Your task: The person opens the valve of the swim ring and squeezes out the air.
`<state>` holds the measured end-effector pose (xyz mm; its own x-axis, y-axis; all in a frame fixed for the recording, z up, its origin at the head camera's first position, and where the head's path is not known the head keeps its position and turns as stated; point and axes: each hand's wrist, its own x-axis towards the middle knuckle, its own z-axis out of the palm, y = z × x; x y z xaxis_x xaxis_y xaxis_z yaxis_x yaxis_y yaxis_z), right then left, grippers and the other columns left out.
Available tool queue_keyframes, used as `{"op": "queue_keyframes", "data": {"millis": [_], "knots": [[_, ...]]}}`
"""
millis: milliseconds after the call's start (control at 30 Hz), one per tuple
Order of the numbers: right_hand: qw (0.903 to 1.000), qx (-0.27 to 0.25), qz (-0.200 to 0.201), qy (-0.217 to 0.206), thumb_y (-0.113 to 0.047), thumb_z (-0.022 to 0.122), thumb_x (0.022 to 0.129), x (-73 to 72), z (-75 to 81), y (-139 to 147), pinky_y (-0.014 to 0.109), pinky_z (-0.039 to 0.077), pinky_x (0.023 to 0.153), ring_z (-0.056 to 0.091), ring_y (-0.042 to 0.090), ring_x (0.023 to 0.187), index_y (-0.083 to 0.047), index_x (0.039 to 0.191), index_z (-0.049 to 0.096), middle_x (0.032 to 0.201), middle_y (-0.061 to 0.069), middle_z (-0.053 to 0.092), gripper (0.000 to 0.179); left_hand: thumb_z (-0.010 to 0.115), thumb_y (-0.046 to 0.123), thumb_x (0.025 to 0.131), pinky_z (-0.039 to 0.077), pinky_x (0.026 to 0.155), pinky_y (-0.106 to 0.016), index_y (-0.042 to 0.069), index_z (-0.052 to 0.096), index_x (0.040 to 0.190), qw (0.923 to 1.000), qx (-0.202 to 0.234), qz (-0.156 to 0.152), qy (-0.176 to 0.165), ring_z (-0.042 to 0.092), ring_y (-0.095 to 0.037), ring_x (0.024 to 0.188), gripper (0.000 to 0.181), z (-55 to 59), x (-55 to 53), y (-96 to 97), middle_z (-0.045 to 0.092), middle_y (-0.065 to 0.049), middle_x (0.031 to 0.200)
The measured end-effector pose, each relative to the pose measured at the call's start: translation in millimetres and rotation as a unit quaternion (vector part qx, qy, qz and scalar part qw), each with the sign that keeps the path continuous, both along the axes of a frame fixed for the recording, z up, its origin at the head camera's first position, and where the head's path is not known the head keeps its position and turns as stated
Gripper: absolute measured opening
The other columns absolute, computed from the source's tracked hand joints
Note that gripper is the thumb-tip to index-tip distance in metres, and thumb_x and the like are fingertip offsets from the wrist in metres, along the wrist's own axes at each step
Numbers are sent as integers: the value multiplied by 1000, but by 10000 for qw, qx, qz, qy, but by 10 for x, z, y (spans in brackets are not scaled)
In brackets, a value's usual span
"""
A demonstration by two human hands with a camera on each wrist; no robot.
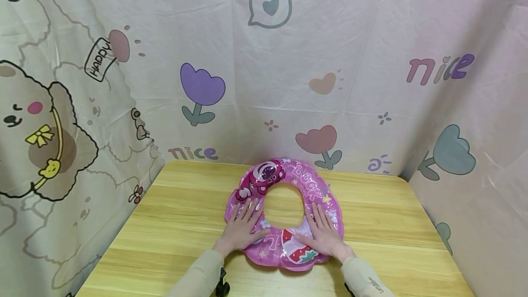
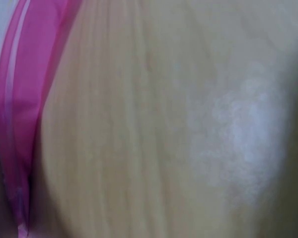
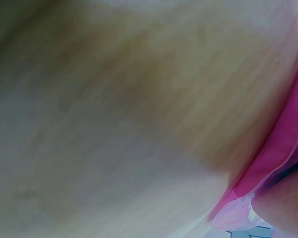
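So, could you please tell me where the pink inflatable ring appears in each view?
Head: the pink inflatable ring lies low, just right of centre, with the left hand and right hand on it.
Left wrist: the ring runs down the left edge.
Right wrist: the ring slants along the lower right edge.
Shared landmark: the wood-grained tabletop.

From my remote seat I see a person's long, pale cream sleeves, the left sleeve [image 1: 198, 275] plain and softly creased; the right sleeve [image 1: 363, 275] carries small, slanted dark lettering [image 1: 375, 284], too small for me to read surely; a lumpy black fitting [image 1: 222, 283] shows at the left sleeve's inner edge; a black sliver [image 1: 348, 289] peeks from beneath the right; I see both hands bare, the left hand [image 1: 242, 229] and the right hand [image 1: 323, 233].
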<state>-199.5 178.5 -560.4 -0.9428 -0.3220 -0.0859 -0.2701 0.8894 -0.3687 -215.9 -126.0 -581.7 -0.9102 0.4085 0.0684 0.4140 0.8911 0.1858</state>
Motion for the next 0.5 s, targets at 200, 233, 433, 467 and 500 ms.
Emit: {"op": "queue_keyframes", "data": {"millis": [200, 233, 433, 467, 500], "knots": [[10000, -17, 0, -15, -69, 51, 93, 5, 4, -3, 59, 3, 128, -2, 40, 158, -7, 162, 15, 171, 18, -1, 99, 42, 75, 93, 4, 128, -58, 20, 25, 161, 10000, 83, -35, -7, 9, -33, 159, 89, 31, 6, 0, 11, -7, 172], [10000, -29, 0, 1, -69, 51, 93, 6, 2, -3, 60, 3, 128, -1, 40, 158, -6, 161, 16, 171, 19, 0, 99, 41, 75, 93, 4, 128, -58, 20, 24, 161, 10000, 75, -40, -6, 8, -33, 159, 89, 17, 1, -3, 10, -7, 172], [10000, 54, 33, 18, -68, 51, 94, -3, -3, -3, 59, 3, 128, -2, 40, 158, -5, 161, 16, 170, 19, -1, 98, 39, 75, 94, 2, 128, -56, 23, 21, 162, 9998, 29, -61, 206, 6, -29, 160, 87, -90, -35, -14, 8, -4, 172], [10000, 70, 38, 14, -68, 51, 94, -4, 0, -4, 59, 3, 128, -2, 39, 158, -6, 161, 15, 170, 19, -2, 98, 39, 74, 94, 2, 128, -55, 23, 22, 162, 9997, 28, -59, 249, 6, -28, 160, 86, -98, -37, -15, 8, -3, 172], [10000, 76, 39, 21, -67, 51, 94, -6, 0, -4, 59, 3, 128, -2, 39, 158, -6, 161, 15, 170, 19, -2, 98, 38, 75, 94, 2, 128, -55, 23, 22, 162, 9996, 35, -56, 283, 6, -28, 160, 86, -102, -38, -15, 9, -3, 172]]}}
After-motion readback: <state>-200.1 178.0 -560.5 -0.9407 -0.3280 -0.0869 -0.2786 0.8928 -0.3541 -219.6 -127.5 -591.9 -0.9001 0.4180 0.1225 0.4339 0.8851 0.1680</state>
